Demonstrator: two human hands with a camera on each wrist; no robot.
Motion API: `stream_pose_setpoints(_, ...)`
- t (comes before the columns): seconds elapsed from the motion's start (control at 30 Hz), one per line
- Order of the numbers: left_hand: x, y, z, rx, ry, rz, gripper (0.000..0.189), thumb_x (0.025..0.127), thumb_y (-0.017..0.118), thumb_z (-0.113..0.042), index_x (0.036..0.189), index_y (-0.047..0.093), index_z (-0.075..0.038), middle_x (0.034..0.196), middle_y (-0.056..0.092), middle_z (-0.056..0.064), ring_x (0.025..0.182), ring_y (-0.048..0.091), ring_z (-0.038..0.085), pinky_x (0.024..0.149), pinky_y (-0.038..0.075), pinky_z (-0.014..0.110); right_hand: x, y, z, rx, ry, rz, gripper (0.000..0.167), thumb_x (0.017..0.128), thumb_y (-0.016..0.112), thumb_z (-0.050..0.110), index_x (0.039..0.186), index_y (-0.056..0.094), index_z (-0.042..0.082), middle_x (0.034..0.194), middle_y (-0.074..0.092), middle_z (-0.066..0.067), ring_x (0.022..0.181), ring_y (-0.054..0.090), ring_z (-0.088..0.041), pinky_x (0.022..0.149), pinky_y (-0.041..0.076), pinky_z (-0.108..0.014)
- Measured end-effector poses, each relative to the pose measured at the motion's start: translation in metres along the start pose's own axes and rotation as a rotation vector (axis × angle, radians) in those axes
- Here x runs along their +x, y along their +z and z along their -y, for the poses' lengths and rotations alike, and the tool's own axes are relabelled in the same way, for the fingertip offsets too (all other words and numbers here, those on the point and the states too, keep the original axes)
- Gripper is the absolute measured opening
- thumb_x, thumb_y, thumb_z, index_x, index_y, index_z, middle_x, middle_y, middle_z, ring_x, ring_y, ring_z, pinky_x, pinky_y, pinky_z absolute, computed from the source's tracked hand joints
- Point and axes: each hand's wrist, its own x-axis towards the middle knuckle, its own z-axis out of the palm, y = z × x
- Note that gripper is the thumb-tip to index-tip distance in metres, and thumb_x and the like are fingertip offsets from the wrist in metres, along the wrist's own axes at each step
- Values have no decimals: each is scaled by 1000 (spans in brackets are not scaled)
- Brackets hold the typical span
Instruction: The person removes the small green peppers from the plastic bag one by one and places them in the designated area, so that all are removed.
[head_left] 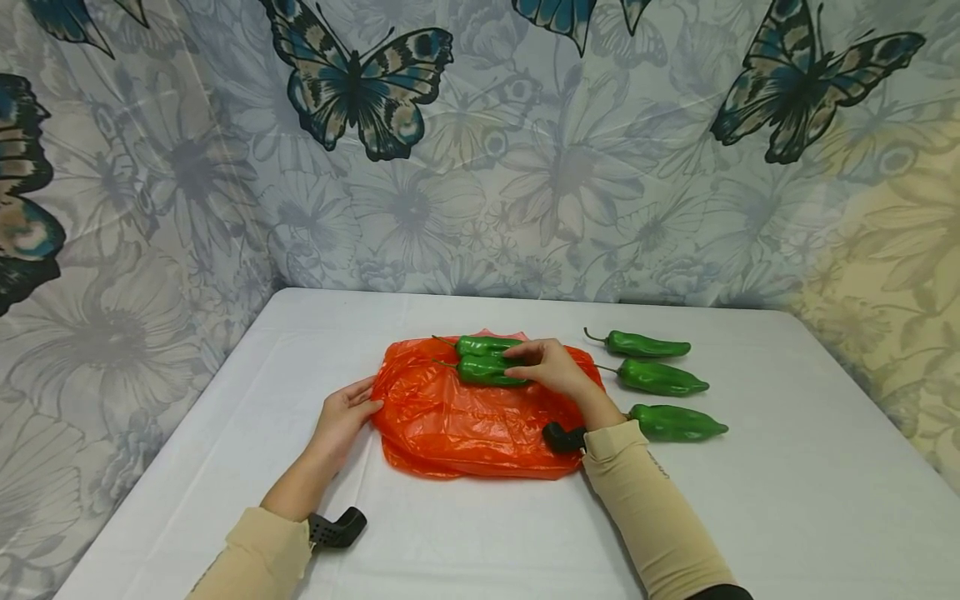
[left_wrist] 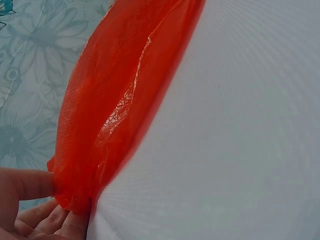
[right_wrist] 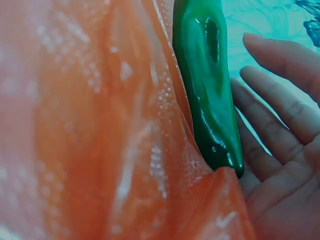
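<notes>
A crinkled red plastic bag lies on the white table, and two green peppers lie side by side on its far part. My left hand pinches the bag's left edge; in the left wrist view the red film passes between thumb and fingers. Over the right ends of the two peppers is my right hand. In the right wrist view its fingers are spread and relaxed beside one green pepper, without wrapping round it. A fold of the bag covers that pepper's tip.
To the bag's right, three more green peppers lie in a column: a far one, a middle one and a near one. A butterfly-patterned cloth hangs behind the white table. Both wrists carry black camera mounts.
</notes>
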Motion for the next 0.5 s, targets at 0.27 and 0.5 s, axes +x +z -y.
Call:
stream_pose_setpoints(0.27, 0, -1, 0, 0, 0, -3, 52, 91, 49, 0, 140, 35, 5, 144, 39, 22, 131, 39, 28, 82, 46, 9, 2, 3, -2, -62, 13, 11, 38, 81, 71, 14, 116, 65, 3, 119, 63, -17, 108, 58, -26, 83, 53, -35)
stream_pose_setpoints(0.5, -1, 1, 0, -5, -2, -5, 52, 91, 49, 0, 140, 35, 5, 143, 39, 23, 130, 40, 29, 81, 47, 8, 2, 5, -6, -54, -12, 22, 38, 80, 72, 10, 115, 65, 1, 120, 63, -18, 107, 60, -29, 89, 51, -38)
